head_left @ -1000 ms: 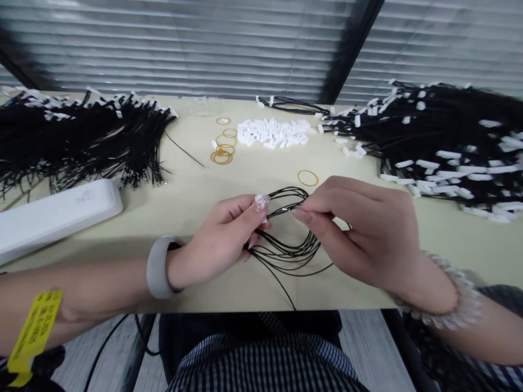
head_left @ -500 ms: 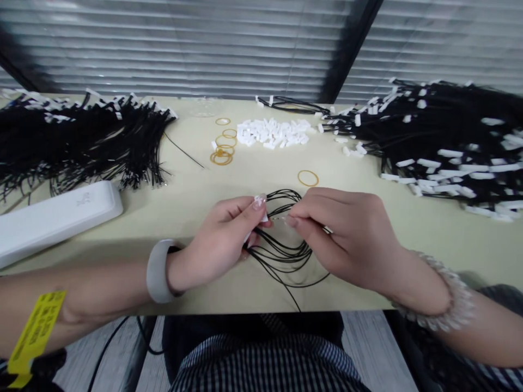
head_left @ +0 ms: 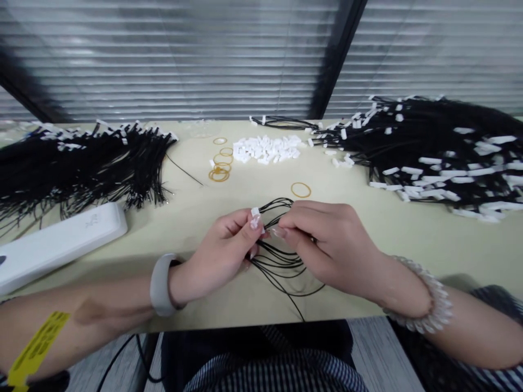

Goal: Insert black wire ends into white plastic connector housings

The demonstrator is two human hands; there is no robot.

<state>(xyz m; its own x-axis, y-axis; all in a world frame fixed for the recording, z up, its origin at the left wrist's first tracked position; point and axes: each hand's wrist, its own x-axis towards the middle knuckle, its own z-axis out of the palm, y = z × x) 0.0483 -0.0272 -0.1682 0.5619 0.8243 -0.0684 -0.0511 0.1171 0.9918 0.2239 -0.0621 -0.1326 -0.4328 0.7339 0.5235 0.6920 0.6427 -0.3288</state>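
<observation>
My left hand [head_left: 223,247] is closed, thumb and finger pinching a small white connector [head_left: 255,212]. Thin black wires [head_left: 280,264] run from around that hand in a loose loop toward the right, some bending under the other hand. My right hand [head_left: 337,242] is also closed, thumb and index finger pressed together at a wire's end close to the connector. The exact tip between those fingers is too small to see clearly. Both hands hover just over the table [head_left: 180,234] near its front edge.
White connectors [head_left: 265,148] lie heaped at the back middle beside yellow rubber bands [head_left: 219,173]; a single rubber band [head_left: 301,190] lies nearer. Black wire bundles [head_left: 134,158] fill the left, and wires with white connectors [head_left: 433,141] the right. A white oblong device [head_left: 61,245] sits front left.
My right fingertips have come closer to the left thumb, narrowing the gap at the connector. The whole view has shifted, so the table's things appear lower.
</observation>
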